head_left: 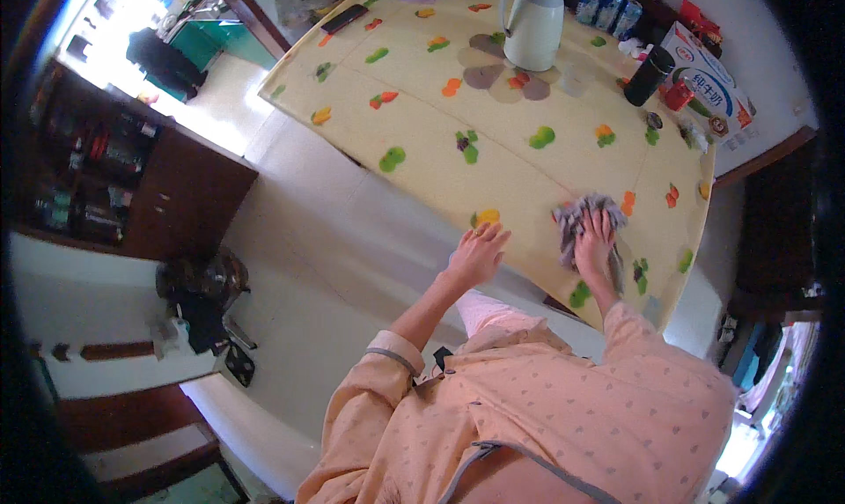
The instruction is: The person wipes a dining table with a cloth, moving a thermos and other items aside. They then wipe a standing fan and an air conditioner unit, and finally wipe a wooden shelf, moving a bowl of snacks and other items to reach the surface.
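Note:
A bunched grey cloth (576, 218) lies on a yellow, fruit-patterned tablecloth (510, 174) near the table's front edge. Over it presses my right hand (595, 240), its fingers closed around the folds, with part of the cloth trailing beside the wrist. To the left, my left hand (480, 253) is at the same edge of the table, palm down. Its fingers reach forward, slightly bent and apart, with nothing in them. Both forearms come out of peach-coloured sleeves.
Toward the back stand a white jug (535, 29), several cans (607, 9), a black cylindrical bottle (650, 77) and a printed carton (709, 81). A dark phone (344, 18) lies at the far left of the table. A brown cabinet (141, 174) stands across the floor.

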Demonstrator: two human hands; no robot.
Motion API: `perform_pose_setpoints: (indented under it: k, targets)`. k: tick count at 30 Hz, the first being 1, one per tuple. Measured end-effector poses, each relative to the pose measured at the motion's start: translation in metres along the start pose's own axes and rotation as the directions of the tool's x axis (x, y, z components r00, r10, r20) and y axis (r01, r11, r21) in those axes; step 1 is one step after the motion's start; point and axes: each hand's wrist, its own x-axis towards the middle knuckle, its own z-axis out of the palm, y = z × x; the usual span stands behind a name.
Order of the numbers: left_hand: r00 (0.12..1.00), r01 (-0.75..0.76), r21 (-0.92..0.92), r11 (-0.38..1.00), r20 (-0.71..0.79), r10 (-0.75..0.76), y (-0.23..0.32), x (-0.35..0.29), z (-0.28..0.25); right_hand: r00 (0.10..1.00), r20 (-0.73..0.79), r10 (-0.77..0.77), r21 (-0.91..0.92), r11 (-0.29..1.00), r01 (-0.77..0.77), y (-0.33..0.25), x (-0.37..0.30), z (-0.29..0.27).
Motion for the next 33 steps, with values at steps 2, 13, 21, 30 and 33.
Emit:
perform_pose_setpoints:
  k: [2, 13, 21, 30, 33]
  targets:
    - [1.0, -0.005, -0.03, 1.0, -0.015, 0.005, -0.029, 0.027, -0.021, 1.0, -0.03, -0.005, -0.004, 1.0, 0.005, -0.046, 0.056, 0.013]
    - [0.804, 0.342, -0.298, 0.891, -0.397, -0.442, -0.204, 0.079, -0.12, 0.684, -0.332, -0.649, 0.207, 0.657, 0.725, -0.353, 0.197, 0.072]
    - [0.906, 0.236, -0.266, 0.935, -0.287, -0.31, -0.286, 0.112, -0.164, 0.593, -0.214, -0.776, 0.153, 0.573, 0.805, -0.273, 0.227, 0.036]
    - [0.876, 0.273, 0.042, 0.961, -0.424, -0.23, -0.493, 0.286, -0.335, 0.987, -0.15, 0.062, 0.143, 0.989, -0.04, -0.397, 0.402, 0.078]
    - [0.863, 0.427, 0.172, 0.888, -0.373, -0.342, -0.546, 0.341, -0.38, 0.998, -0.002, 0.063, 0.123, 0.99, -0.063, -0.447, 0.415, 0.077]
